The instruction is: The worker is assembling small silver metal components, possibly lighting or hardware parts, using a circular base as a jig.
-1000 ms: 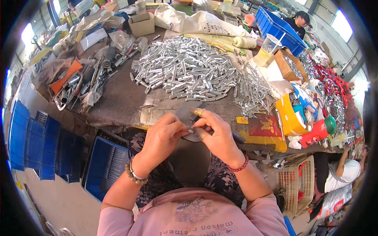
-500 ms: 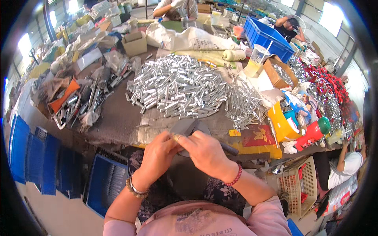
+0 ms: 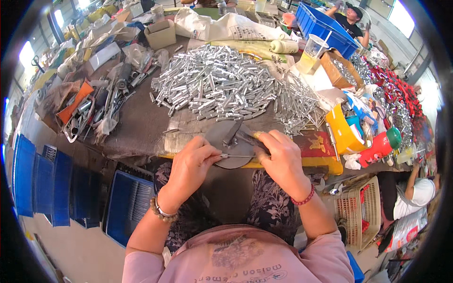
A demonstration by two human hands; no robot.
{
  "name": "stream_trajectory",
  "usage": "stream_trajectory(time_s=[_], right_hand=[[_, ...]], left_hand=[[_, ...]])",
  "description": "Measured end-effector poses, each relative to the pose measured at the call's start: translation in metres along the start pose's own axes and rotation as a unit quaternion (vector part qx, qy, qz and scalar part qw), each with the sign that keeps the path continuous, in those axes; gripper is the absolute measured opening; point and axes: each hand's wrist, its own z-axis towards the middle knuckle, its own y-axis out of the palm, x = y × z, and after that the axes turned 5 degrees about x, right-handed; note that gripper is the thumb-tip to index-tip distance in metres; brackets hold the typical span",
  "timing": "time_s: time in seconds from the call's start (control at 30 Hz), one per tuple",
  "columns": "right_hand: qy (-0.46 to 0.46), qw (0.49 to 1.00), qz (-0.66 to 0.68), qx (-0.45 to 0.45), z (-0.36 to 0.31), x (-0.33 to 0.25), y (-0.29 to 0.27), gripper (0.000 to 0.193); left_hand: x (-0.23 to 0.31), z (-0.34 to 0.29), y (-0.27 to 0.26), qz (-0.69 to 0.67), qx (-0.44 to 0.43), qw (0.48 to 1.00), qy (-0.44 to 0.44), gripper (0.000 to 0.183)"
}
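My left hand (image 3: 194, 162) pinches one end of a thin metal rod (image 3: 238, 156), which lies level and crosses toward my right hand (image 3: 283, 158). The rod's far end reaches the right thumb. The fingers of my right hand are curled beside a dark lever-like part (image 3: 247, 137), and what they pinch is partly hidden. Beneath the rod is a round dark grey disc (image 3: 218, 135) at the table's near edge, with a dark upright blade-like piece (image 3: 232, 132) standing on it.
Beyond the disc lies a heap of short silver metal tubes (image 3: 217, 85), with thin metal pins (image 3: 299, 106) to its right. Tools and plastic bags (image 3: 101, 108) crowd the left. An orange-yellow container (image 3: 343, 129) and a red bottle (image 3: 375, 153) stand right. Blue crates (image 3: 120, 207) sit below.
My hands have moved apart, the right one rightward, and the thin rod now shows between them. More of the disc is visible. The whole view has shifted slightly.
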Motion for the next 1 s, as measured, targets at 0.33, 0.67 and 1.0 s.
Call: stream_trajectory(time_s=[0.33,0.67,1.0], right_hand=[[-0.033,0.995,0.065,0.067,-0.027,-0.032,-0.021,0.054],[-0.053,0.993,0.052,0.092,-0.026,-0.039,-0.024,0.054],[-0.007,0.998,0.067,0.004,-0.02,-0.025,-0.007,0.057]], left_hand=[[-0.005,-0.006,0.002,-0.019,0.008,1.0,-0.002,0.016],[-0.005,-0.007,0.001,-0.037,-0.003,0.999,-0.018,0.016],[-0.004,-0.004,0.0,-0.017,-0.004,1.0,-0.012,0.015]])
